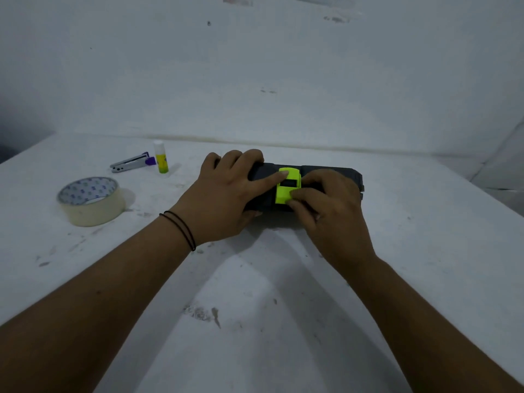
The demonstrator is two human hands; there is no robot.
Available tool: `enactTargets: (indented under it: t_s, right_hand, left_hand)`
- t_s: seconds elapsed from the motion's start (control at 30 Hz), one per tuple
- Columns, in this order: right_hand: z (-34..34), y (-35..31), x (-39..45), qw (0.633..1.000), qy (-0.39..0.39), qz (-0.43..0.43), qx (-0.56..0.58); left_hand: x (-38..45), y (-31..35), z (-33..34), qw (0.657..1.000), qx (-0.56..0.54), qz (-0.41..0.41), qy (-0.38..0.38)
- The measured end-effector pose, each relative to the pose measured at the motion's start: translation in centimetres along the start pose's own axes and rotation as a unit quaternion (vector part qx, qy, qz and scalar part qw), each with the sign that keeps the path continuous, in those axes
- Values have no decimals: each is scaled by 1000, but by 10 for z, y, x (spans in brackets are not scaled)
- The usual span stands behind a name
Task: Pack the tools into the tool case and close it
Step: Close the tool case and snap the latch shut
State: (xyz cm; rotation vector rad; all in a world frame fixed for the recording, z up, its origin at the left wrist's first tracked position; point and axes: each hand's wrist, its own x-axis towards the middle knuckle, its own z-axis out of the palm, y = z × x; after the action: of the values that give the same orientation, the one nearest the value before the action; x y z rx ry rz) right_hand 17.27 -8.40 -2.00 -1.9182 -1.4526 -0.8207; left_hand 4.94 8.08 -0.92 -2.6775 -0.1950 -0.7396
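Note:
A dark grey tool case (329, 173) lies shut on the white table, long side facing me. A bright yellow-green latch (288, 187) sits at its middle. My left hand (226, 191) wraps over the case's left end, its index finger stretched onto the top of the latch. My right hand (330, 205) rests on the case's right half, fingertips pressing the lower edge of the latch. The case's contents are hidden.
To the left on the table stand a roll of masking tape (92, 201), a silver and purple stapler (133, 163) and an upright glue stick (161, 156). A white wall rises close behind the table's far edge (283, 143).

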Motion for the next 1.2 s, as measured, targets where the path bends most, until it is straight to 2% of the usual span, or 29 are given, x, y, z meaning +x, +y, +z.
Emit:
enactTargets:
  t_s: [0.1, 0.2, 0.5, 0.63, 0.73, 0.87, 0.97, 1.1, 1.2]
  right_hand:
    - [-10, 5, 12, 990, -89, 108, 22]
    - [-15, 11, 23, 968, -207, 138, 13]
    - [-19, 12, 37, 960, -252, 122, -16]
    - [-20, 11, 35, 959, -275, 71, -20]
    - [-21, 10, 33, 962, -267, 42, -43]
    - [-22, 10, 26, 980, -197, 36, 17]
    - [-12, 10, 13, 989, -147, -22, -8]
    - [-6, 10, 4, 992, -121, -21, 8]
    - [-2, 10, -2, 991, -113, -70, -29]
  left_hand:
    - [1, 0, -1, 1000, -8, -3, -1]
    - [1, 0, 0, 1000, -15, -1, 2]
    - [-6, 7, 1, 999, -24, -7, 19]
    - [-7, 8, 0, 999, -23, -7, 22]
    - [-6, 8, 0, 1000, -21, -9, 18]
    - [-4, 8, -1, 1000, -15, -15, 6]
    - [-2, 6, -1, 1000, -24, -15, 7]
    - [-4, 6, 1, 1000, -22, -8, 9]
    - [-5, 7, 1, 999, -29, -12, 12]
